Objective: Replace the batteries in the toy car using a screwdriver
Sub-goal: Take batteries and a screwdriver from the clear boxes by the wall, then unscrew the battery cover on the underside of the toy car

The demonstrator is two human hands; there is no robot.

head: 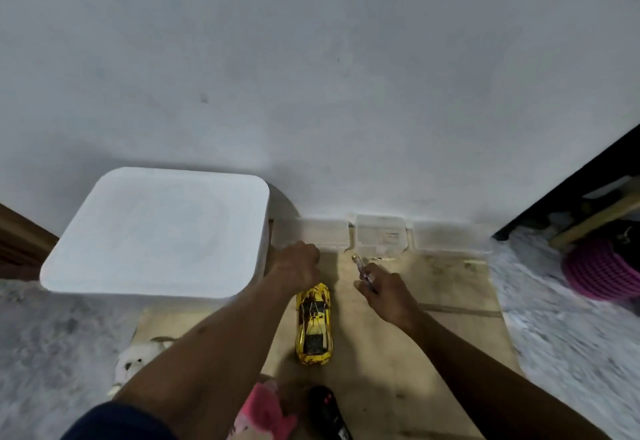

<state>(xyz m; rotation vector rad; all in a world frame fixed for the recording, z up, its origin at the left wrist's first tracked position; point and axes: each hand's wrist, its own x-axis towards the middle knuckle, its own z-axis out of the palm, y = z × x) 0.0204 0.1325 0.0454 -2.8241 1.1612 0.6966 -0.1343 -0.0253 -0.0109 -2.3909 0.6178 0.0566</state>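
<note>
Three clear tubs (381,235) along white wall (311,75); toy car (314,325) on wooden board (440,342).

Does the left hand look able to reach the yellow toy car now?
Probably yes. The left hand is at the far end of the yellow toy car, with nothing between; the right hand holds the screwdriver aside.

No text, brand or number can be read anywhere. The middle clear box (381,237) by the wall has a small dark printed patch on its top, too blurred to make out. The black remote (325,408) at the bottom edge shows small reddish and white marks, which are also illegible. The yellow car (313,325) has dark patterning on its body, but no letters or numerals can be told apart in it.
</note>
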